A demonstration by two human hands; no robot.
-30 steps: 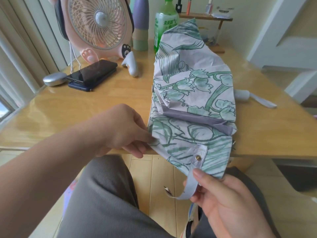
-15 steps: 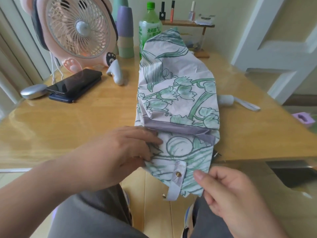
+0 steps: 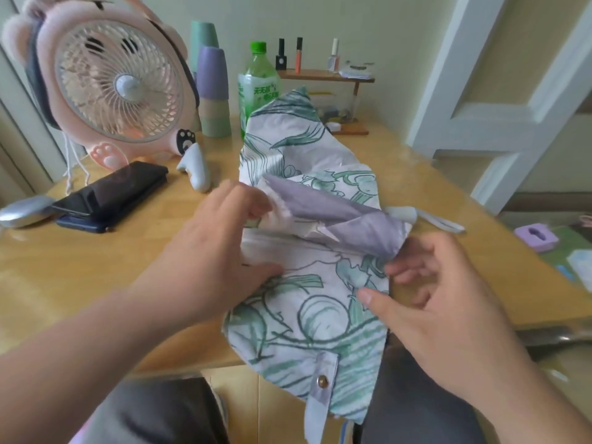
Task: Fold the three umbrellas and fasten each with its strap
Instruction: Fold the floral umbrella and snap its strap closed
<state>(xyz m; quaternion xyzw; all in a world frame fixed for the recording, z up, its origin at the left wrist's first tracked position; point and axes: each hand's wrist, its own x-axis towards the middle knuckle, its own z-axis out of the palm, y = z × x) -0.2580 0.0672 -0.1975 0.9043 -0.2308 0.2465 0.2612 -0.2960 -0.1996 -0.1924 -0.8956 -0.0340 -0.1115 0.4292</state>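
Our left hand (image 3: 217, 251) and right hand (image 3: 448, 302) work the canopy of the floral umbrella (image 3: 304, 318).
The left pinches a grey-lined fold; the right sets thumb and fingertips on the canopy's right edge, and we cannot tell whether it grips. The umbrella lies on the table (image 3: 96, 283), its near end overhanging, strap (image 3: 320, 395) dangling unfastened. A pink fan (image 3: 118, 81) and phone (image 3: 112, 190) sit left.

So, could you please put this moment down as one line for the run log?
stage: folding umbrella cloth | left hand: holds a lifted fold | right hand: thumb touching cloth edge | strap: hanging unfastened
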